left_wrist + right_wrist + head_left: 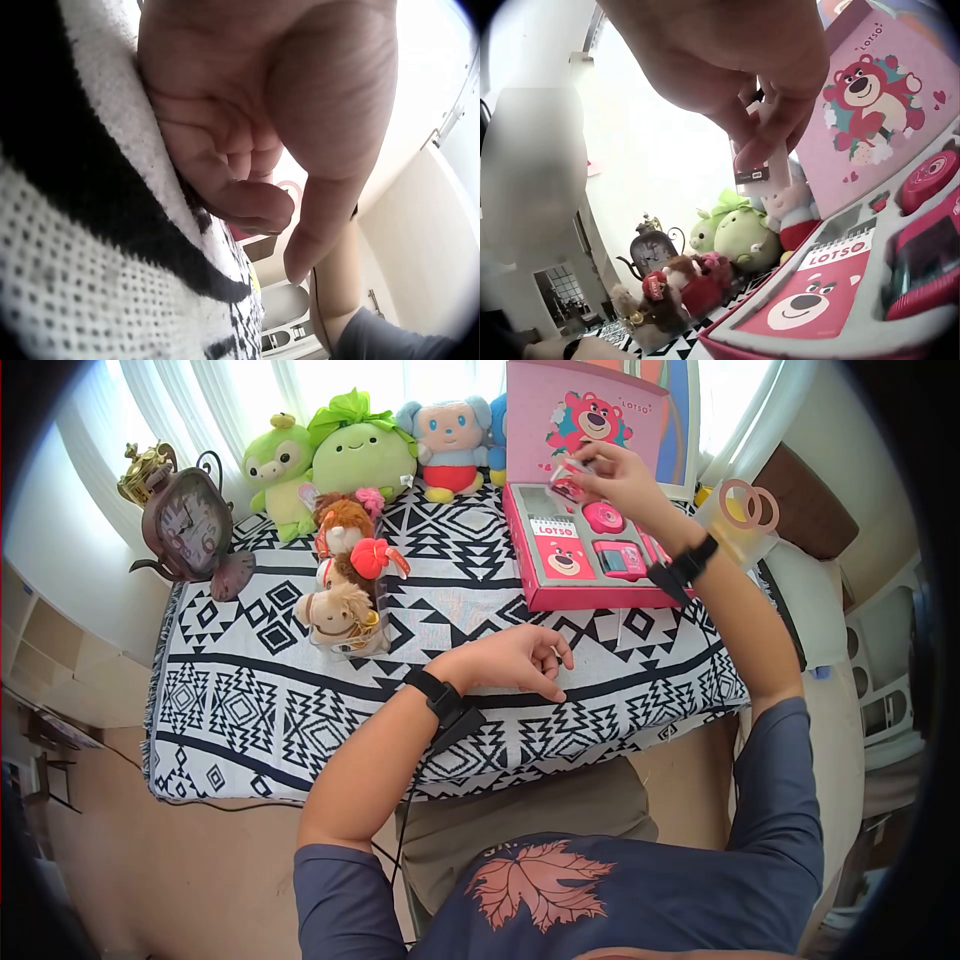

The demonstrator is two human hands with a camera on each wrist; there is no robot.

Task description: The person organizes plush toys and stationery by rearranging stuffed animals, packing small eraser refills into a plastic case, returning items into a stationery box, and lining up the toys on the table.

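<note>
Above the pink gift box (610,599), my right hand (622,482) pinches a small whitish block with a red printed label (763,180) between thumb and fingers. It is held over the back left part of the box; its exact kind I cannot tell. The lid stands raised with a bear picture (597,418). In the grey insert sit a spiral notepad (562,558), a round pink case (603,517) and a pink item with a dark window (622,560). My left hand (512,660) rests on the patterned cloth in front of the box, fingers loosely curled, holding nothing.
Small plush toys in a clear holder (345,615) stand left of my left hand. Behind them sit a green turtle plush (280,475), a round green plush (362,455) and a blue-eared plush (450,445). A dark clock (185,525) stands far left. Tape rolls (748,505) lie right.
</note>
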